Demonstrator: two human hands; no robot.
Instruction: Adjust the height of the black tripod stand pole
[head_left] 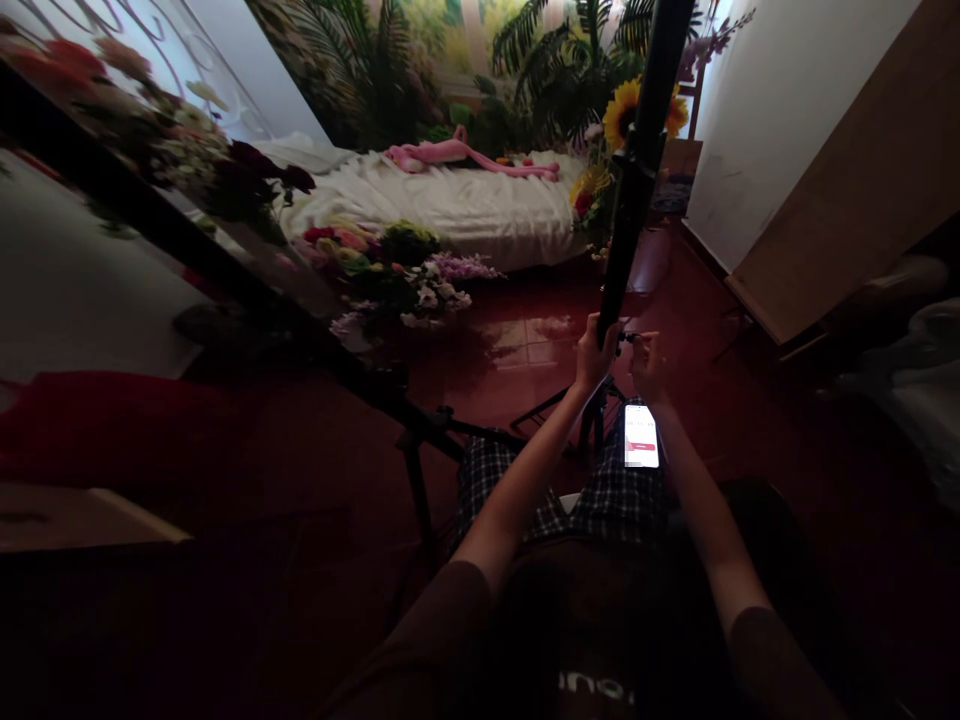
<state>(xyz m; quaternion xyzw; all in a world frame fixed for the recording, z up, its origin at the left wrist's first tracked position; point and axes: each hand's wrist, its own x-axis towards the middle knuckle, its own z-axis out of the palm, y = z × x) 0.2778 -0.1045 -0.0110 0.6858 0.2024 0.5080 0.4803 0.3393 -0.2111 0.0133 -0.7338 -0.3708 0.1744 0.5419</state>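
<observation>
In the head view my left hand (595,354) is wrapped round the upright black pole (628,220) of a tripod stand, low on its shaft. A small black clamp knob (627,338) juts out to the right of the pole. My right hand (649,362) is at this knob, fingers curled and pinched on its outer end. Below my hands the stand's spread legs (540,408) reach down between my knees. A lit phone (640,436) lies on my right thigh, close to my right forearm.
A second black stand (300,340) slants across the left side. Ahead, a pink plush toy (431,153) lies on a bed with a white cover (480,215). Flowers (405,265) stand before it, sunflowers (622,112) beside it. Brown panels (832,190) lean at right; red cloth (97,420) lies left.
</observation>
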